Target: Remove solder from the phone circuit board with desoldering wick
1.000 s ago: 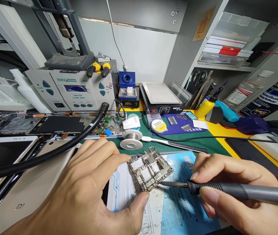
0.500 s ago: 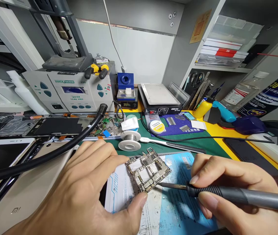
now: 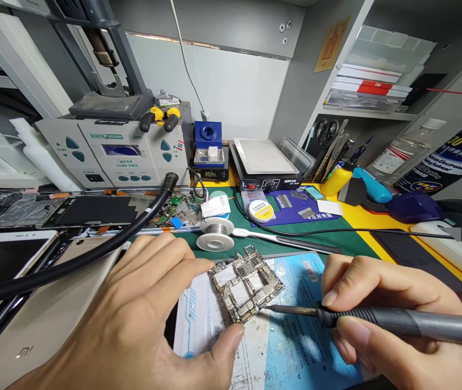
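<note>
Between the thumb and fingers of my left hand (image 3: 161, 319) is a small circuit board (image 3: 247, 284) with square openings, held tilted by its edges. My right hand (image 3: 389, 314) grips a soldering iron (image 3: 409, 322) like a pen, thumb and fingers closed round its ribbed black grip. The iron's dark tip points left, at the lower right edge of the board; whether it touches cannot be made out. Beneath the board lies a blue and white mat (image 3: 295, 330). A solder spool (image 3: 215, 234) stands just behind the board.
A black hose (image 3: 133, 230) crosses the left side in front of a hot-air station (image 3: 121, 151). Phones (image 3: 52, 303) lie at the left. Behind the spool are a brush (image 3: 287, 241) and a heating plate (image 3: 267, 157). Bottles (image 3: 401, 149) stand at the right.
My right hand and the iron have shifted slightly right, drawing the tip a little away from where it was at the board's edge. My left hand and the board look nearly unmoved.
</note>
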Available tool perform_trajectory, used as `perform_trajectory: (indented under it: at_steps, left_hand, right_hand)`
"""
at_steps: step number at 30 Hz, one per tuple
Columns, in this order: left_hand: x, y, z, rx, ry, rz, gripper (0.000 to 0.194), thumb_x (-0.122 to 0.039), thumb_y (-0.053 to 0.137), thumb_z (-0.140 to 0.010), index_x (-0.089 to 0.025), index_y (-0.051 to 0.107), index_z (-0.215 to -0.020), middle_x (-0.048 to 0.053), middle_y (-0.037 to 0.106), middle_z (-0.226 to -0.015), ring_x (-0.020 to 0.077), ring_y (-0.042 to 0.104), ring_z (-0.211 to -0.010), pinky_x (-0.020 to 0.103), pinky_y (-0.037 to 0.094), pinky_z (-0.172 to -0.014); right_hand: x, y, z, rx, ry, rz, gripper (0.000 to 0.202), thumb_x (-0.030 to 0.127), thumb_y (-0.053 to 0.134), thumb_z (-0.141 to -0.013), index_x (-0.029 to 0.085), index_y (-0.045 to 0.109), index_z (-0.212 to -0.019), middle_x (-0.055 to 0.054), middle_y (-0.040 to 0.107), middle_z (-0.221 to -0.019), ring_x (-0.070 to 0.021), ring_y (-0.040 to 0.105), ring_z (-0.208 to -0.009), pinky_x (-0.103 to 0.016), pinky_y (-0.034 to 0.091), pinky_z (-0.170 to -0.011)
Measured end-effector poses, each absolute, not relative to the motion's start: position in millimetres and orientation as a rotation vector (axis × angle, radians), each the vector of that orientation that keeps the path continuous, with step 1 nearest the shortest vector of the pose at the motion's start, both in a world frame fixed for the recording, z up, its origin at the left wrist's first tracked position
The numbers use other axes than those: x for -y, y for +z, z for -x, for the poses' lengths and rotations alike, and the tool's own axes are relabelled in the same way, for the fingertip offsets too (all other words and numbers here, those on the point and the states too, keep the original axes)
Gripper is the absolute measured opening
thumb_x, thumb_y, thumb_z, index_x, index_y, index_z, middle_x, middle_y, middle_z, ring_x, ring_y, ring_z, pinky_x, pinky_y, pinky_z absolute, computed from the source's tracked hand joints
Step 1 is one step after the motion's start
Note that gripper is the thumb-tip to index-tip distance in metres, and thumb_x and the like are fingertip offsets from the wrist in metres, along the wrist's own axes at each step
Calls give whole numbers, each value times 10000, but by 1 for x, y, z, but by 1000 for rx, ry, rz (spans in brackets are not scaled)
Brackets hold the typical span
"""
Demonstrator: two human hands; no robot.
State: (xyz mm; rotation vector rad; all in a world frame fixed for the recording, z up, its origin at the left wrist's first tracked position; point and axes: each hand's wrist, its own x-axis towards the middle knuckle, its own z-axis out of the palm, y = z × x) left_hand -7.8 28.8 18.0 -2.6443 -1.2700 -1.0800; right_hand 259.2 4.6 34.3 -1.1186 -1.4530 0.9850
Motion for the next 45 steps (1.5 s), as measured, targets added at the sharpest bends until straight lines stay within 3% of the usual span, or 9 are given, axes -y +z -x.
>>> perform_trajectory:
  at_steps: [5, 11, 22, 28, 31, 36, 45]
  left_hand:
    - [-28, 14, 7, 1304, -1080, 2647, 326, -267, 735, -727, -227, 627, -1032, 36, 598, -936, 266, 549, -912, 449, 421, -796]
    - [-23, 14, 8, 1290, -1075, 2609, 423, -255, 716, -760, -213, 597, -1163, 63, 574, -1044, 264, 552, -979, 453, 452, -883]
    - [-17, 17, 6, 1287, -979, 2508, 421, -304, 670, -844, -196, 593, -1244, 53, 585, -1103, 215, 580, -1012, 390, 474, -940]
    - [-17, 18, 6, 1274, -980, 2503, 446, -290, 683, -829, -181, 591, -1251, 59, 592, -1104, 222, 582, -1015, 394, 472, -927]
    - [-18, 18, 6, 1265, -995, 2523, 436, -276, 684, -831, -177, 590, -1245, 63, 588, -1104, 227, 571, -1017, 397, 461, -924]
    - [-20, 15, 10, 1213, -1039, 2619, 485, -222, 712, -816, -147, 575, -1275, 87, 564, -1101, 259, 544, -1028, 424, 425, -919]
    - [-27, 12, 17, 1062, -1049, 2654, 519, -190, 764, -787, -115, 579, -1266, 86, 548, -1099, 252, 513, -1014, 397, 392, -906]
  right_hand:
    - [-5, 31, -261, 1448, 972, 1117, 160, 137, 832, -750, 281, 768, -723, 22, 643, -604, -117, 561, -375, -203, 443, -330]
    - [-2, 29, -264, 1367, 1056, 1156, 171, 412, 829, -847, 299, 765, -736, -3, 591, -596, -131, 497, -375, -228, 382, -304]
    - [2, 27, -269, 1437, 1064, 1115, 191, 418, 782, -887, 297, 748, -743, -15, 610, -590, -148, 487, -392, -264, 382, -347]
    - [2, 43, -251, 1267, 1040, 1305, 174, 268, 877, -656, 298, 720, -589, 10, 595, -539, -123, 455, -378, -257, 330, -358]
    - [2, 48, -247, 1176, 1076, 1382, 206, 272, 909, -602, 270, 706, -565, 24, 570, -491, -109, 450, -361, -234, 338, -357]
    - [-7, 47, -256, 930, 1462, 1364, 410, 526, 860, -787, 204, 645, -655, 8, 613, -458, -98, 514, -286, -151, 350, -320]
    - [-25, 36, -268, 898, 1691, 1040, 330, 405, 851, -856, 193, 642, -714, -4, 720, -511, -116, 599, -275, -115, 422, -264]
